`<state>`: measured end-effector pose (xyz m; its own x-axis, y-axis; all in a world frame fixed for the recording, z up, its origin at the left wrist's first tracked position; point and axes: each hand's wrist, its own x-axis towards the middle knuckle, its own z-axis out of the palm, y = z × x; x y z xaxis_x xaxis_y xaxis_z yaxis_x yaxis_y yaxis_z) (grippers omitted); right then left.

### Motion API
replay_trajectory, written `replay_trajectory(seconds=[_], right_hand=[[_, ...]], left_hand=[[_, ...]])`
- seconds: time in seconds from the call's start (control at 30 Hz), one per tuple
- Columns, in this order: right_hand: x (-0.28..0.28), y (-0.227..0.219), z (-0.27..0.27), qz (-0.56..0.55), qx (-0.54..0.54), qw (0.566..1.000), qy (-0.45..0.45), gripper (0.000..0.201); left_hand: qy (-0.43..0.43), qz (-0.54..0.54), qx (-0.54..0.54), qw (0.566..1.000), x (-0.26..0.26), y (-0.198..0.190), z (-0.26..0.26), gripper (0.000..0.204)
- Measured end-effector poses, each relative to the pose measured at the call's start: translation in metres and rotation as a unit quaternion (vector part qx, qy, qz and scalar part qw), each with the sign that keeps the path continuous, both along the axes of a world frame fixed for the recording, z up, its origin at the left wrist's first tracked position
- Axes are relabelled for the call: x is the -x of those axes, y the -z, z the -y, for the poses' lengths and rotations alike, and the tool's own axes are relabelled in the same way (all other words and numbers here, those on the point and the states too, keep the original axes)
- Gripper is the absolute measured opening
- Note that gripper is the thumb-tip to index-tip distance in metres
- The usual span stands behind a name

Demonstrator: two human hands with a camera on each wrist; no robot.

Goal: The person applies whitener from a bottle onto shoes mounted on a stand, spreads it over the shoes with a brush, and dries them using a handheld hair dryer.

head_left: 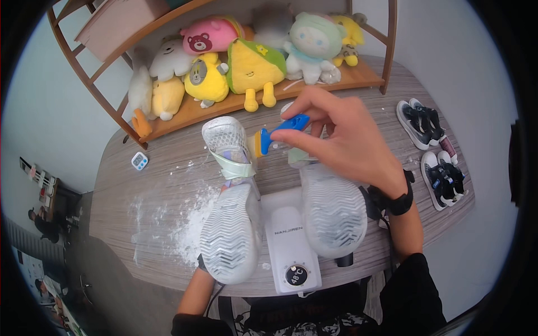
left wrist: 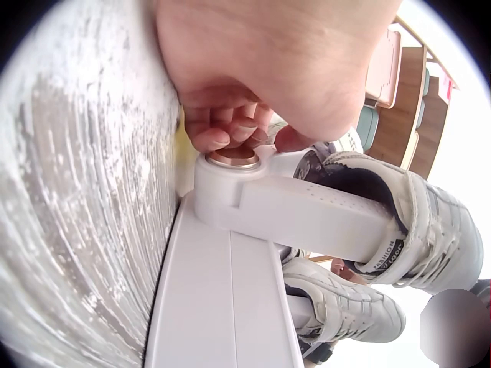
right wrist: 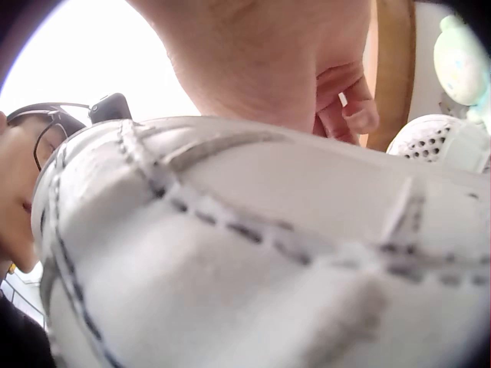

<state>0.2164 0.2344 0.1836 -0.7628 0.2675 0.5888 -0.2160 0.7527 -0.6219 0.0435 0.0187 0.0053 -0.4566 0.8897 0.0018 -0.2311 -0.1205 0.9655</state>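
Observation:
My right hand (head_left: 356, 140) pinches a small brush with a blue handle (head_left: 292, 122) and yellow bristles (head_left: 258, 144). The bristles meet the edge of a silvery sandal (head_left: 226, 134) with a pale green strap. My left hand (left wrist: 268, 61) reaches behind the left white shoe (head_left: 230, 235), its fingers curled at the sandal's heel end, beside the dryer's copper-coloured disc (left wrist: 234, 158). A white shoe dryer (head_left: 288, 224), display at 48°C, carries that shoe and a right white shoe (head_left: 336, 210) on its arms, soles up. Behind my right hand, a second sandal (head_left: 300, 157) is mostly hidden.
White powder (head_left: 196, 229) covers the table (head_left: 145, 196) at the left. A small timer (head_left: 139, 161) lies beyond it. Plush toys (head_left: 255, 67) fill a wooden shelf (head_left: 224, 109) at the back. Black-and-white shoes (head_left: 417, 123) stand at the right.

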Motion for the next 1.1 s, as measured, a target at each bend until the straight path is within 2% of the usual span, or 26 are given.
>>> replay_trajectory(seconds=[0.2,0.23,0.43,0.5,0.6,0.73,0.83,0.87,0.97,1.1], right_hand=[[-0.001,-0.002,0.002,-0.062,-0.043,0.997,0.012,0.029],[-0.001,-0.003,0.003,-0.081,-0.043,0.996,0.011,0.029],[-0.007,-0.009,0.006,-0.081,-0.025,0.996,0.012,0.032],[-0.007,-0.009,0.006,-0.093,-0.038,0.995,0.013,0.032],[-0.008,-0.009,0.005,-0.118,-0.063,0.991,0.011,0.033],[-0.008,-0.011,0.005,-0.171,-0.098,0.980,0.004,0.034],[-0.009,-0.011,0.004,-0.177,-0.120,0.977,0.010,0.035],[-0.009,-0.012,0.004,-0.178,-0.120,0.977,0.009,0.035],[-0.010,-0.014,0.003,-0.178,-0.117,0.977,-0.003,0.034],[-0.007,-0.010,0.006,-0.121,-0.079,0.988,-0.046,0.031]], left_hand=[[0.007,0.037,-0.002,0.999,-0.001,0.006,0.010,0.015],[0.008,0.043,-0.001,0.999,0.004,-0.002,-0.012,0.015],[0.014,0.079,-0.002,0.997,0.005,-0.002,-0.020,0.015],[0.016,0.091,-0.003,0.996,-0.001,0.006,-0.003,0.015],[0.019,0.109,-0.003,0.994,0.006,-0.001,-0.023,0.015],[0.021,0.132,-0.006,0.991,-0.001,0.009,0.000,0.015],[0.022,0.149,-0.008,0.989,0.007,0.003,-0.018,0.015],[0.022,0.155,-0.009,0.988,0.000,0.010,0.012,0.015],[0.018,0.173,-0.013,0.985,0.004,0.013,0.013,0.015],[0.007,0.197,-0.023,0.980,0.000,0.017,0.017,0.015]])
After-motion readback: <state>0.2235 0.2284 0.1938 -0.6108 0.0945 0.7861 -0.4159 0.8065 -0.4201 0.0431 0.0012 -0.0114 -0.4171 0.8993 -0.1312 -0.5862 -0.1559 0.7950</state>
